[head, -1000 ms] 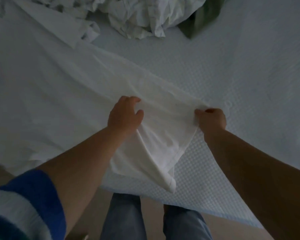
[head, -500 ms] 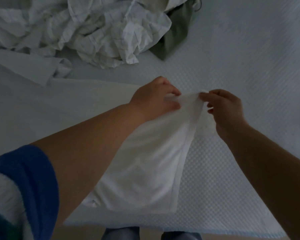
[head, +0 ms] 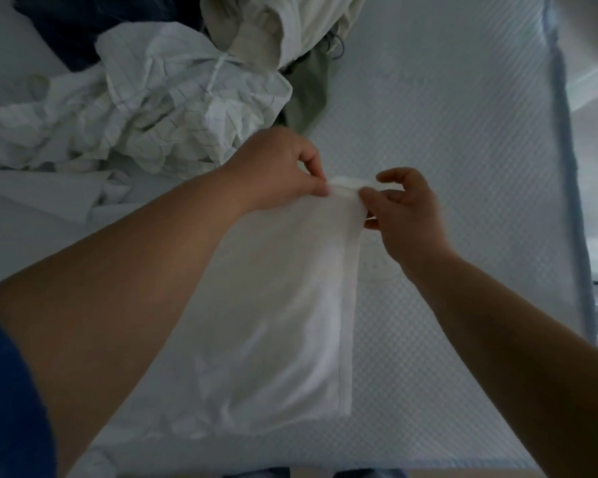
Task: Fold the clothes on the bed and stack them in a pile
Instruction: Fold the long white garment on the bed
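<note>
Currently mid-fold on one garment. Bed (head: 463, 167) takes up most of the view; unfolded heap far left, checked white shirt (head: 173, 108) on top, cream garment (head: 290, 25) and green one (head: 308, 94) behind. White garment (head: 283, 322) lies from near edge toward centre, its far hem lifted. My left hand (head: 277, 170) pinches that hem between thumb and fingertips; my right hand (head: 404, 215) pinches it just beside, other fingers loose. Next, I judge: carry the hem over, lay it flat, square the edges. No pile started that I can see.

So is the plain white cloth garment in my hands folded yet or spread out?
Partly folded: the white garment hangs doubled over, both hands pinching its top edge.
</note>
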